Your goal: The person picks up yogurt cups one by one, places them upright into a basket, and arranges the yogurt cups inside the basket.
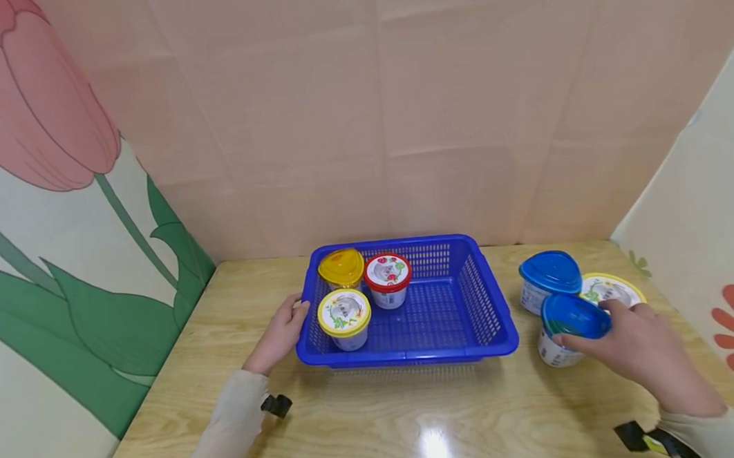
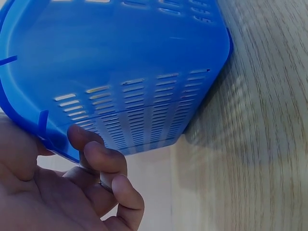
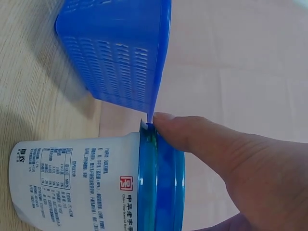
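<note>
From where I stand, the person's right hand (image 1: 644,346) grasps a white plastic tub with a translucent blue, rounded-triangular lid (image 1: 570,325), thumb against the lid's near edge and a forefinger at its far side; the other fingers are too hidden to tell. That tub is to the right of a blue, rectangular, slotted plastic basket (image 1: 407,356), outside it, and I can't tell whether its base touches the pale wooden table (image 1: 365,423). The left hand (image 1: 279,337) grips the basket's left rim, fingers curled below it.

Just beside the held tub are another blue-lidded white tub (image 1: 550,275) and a round lid with a yellow rim (image 1: 603,287), partly behind the right hand. Inside the basket, toward its left, three tubs sit together: one with a yellow rounded-triangular lid (image 1: 342,267), one yellow-rimmed (image 1: 344,316), one red-rimmed (image 1: 388,275).

I'd judge the step in hand to be picking up this tub for the basket. The next move seems to call for lifting it over the right wall into the bare right half, while the left hand steadies the rim.
</note>
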`<act>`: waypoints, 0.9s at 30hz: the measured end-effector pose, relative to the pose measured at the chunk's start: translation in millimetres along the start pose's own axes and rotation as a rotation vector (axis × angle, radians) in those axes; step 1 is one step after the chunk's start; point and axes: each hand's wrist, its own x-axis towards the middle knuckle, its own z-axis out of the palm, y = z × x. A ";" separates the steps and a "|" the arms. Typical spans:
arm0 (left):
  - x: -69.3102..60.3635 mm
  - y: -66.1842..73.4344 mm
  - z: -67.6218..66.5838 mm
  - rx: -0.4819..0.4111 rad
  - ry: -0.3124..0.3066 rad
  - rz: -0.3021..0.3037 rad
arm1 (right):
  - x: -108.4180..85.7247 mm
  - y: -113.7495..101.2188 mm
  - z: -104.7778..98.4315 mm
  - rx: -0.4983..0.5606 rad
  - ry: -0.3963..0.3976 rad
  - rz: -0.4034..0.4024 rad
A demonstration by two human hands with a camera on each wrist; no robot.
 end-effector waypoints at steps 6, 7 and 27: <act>-1.7 2.5 -0.9 -0.025 -0.003 0.002 | 3.5 4.0 1.8 0.008 -0.003 -0.013; -1.5 1.8 -0.9 -0.028 -0.003 0.005 | 4.0 4.3 1.3 0.010 -0.006 -0.017; 1.9 -6.9 2.2 -0.045 0.016 0.006 | 4.5 -0.8 -3.2 0.055 0.007 -0.072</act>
